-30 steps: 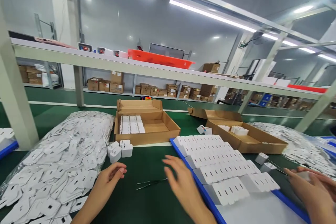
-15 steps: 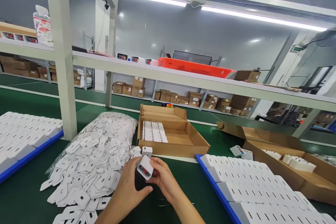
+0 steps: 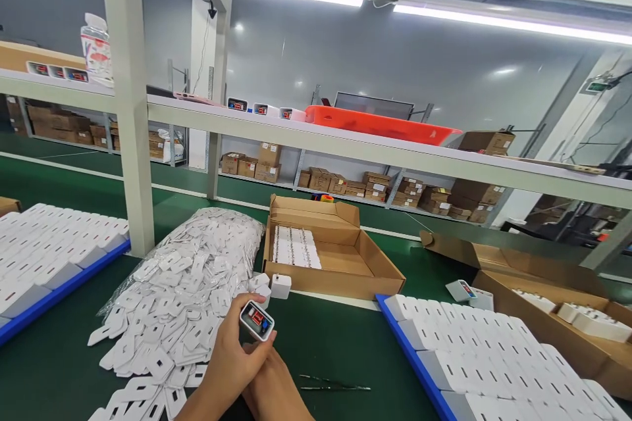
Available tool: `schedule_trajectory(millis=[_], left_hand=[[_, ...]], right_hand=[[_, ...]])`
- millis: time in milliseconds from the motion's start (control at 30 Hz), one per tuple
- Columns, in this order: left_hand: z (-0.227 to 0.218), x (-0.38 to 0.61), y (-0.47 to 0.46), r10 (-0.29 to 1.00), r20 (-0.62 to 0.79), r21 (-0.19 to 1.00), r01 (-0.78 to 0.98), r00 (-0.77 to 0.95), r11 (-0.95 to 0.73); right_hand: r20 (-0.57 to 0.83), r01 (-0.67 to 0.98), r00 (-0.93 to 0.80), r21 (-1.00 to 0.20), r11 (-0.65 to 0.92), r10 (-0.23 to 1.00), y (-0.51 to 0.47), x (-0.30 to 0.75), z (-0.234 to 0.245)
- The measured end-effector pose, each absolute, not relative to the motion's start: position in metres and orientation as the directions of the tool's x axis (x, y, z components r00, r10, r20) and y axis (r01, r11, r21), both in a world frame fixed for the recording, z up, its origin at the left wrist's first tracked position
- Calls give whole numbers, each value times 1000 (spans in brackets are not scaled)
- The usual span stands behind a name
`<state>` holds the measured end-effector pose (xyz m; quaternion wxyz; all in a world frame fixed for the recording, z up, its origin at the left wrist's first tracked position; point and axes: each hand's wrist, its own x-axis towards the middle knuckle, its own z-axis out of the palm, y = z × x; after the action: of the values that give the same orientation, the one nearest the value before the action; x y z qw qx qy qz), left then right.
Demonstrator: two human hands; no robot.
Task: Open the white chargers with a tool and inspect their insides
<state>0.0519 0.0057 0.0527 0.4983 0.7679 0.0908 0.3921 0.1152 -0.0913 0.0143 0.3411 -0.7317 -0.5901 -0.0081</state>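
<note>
Held piece: one white housing (image 3: pixel 269 333) is being held over the green bench (image 3: pixel 316 342), beside the right edge of the pile of flat white plates (image 3: pixel 172 309); its height above the bench cannot be judged.
Left hand: the housing is being gripped by the left hand (image 3: pixel 230 355), between the thumb and the curled fingers.
Right hand: most of the right hand (image 3: pixel 271 378) is being hidden behind the left hand and wrist; whether anything is being pinched by it cannot be told.
Open end: no cover is being shown there; red and blue parts (image 3: pixel 257 317) are being left exposed, so this piece is being judged unfinished.
Trays: many slotted white blocks (image 3: pixel 469 342) are being kept in rows in the right blue tray (image 3: pixel 407 354), more in the left blue tray (image 3: pixel 99 268); these are being judged closed.
Carton: only the left part of the middle carton (image 3: pixel 336 283) is being taken up by white pieces (image 3: pixel 296 248).
Left over: a few loose housings (image 3: pixel 281 286) are being kept just in front of the carton, and many plates are being left loose.
Tool: dark tweezers (image 3: pixel 336 385) are being left untouched on the bench.
</note>
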Motion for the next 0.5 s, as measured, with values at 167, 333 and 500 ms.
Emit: schedule_trajectory(millis=[167,333,500], left_hand=[[52,50,0,524,505,840,-251,686,-481],[49,48,2,406,575,751,-261,710,-607],[51,46,-7,221,521,705,-270,824,-656]], right_hand=[[331,670,438,-740,-59,836,-101,121,19],[66,113,666,-994,-12,743,-113,139,40],[-29,-139,687,-986,92,726,-135,145,63]])
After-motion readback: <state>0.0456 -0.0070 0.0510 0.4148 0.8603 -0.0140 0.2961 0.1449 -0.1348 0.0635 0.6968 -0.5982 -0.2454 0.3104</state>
